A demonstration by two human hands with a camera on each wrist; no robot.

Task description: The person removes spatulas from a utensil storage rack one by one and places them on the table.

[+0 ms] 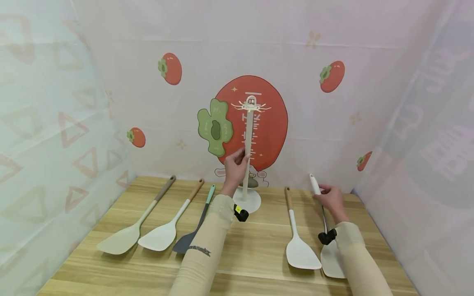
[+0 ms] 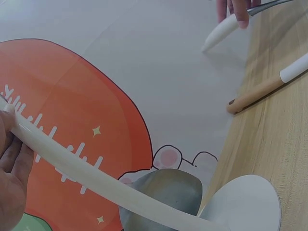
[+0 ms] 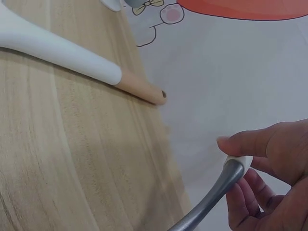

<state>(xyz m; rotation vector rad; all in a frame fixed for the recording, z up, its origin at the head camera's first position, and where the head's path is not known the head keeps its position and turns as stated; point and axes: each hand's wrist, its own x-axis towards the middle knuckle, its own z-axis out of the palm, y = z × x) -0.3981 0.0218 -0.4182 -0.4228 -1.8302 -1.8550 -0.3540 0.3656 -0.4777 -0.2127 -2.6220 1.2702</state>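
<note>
A white utensil stand (image 1: pixel 249 135) with a round base (image 1: pixel 255 202) and a ring of hooks (image 1: pixel 251 107) stands at the back middle. My left hand (image 1: pixel 236 166) grips its pole (image 2: pixel 72 163) partway up. Behind the lower pole shows a grey, rounded utensil head (image 2: pixel 166 192); its handle cannot be made out. My right hand (image 1: pixel 332 201) pinches the white handle of a spatula (image 1: pixel 314 183) between thumb and fingers. That spatula's metal shaft (image 3: pixel 207 202) runs down to a pale blade (image 1: pixel 332 263), partly hidden by my forearm, at the right side of the table.
Left of the stand lie a beige spatula (image 1: pixel 120 239), a white spatula (image 1: pixel 159 236) with a wooden handle and a dark spatula (image 1: pixel 185 241). Another white spatula (image 1: pixel 300 253) lies between my arms. Printed cloth (image 1: pixel 296 135) walls the wooden table (image 1: pixel 255 255) at back and sides.
</note>
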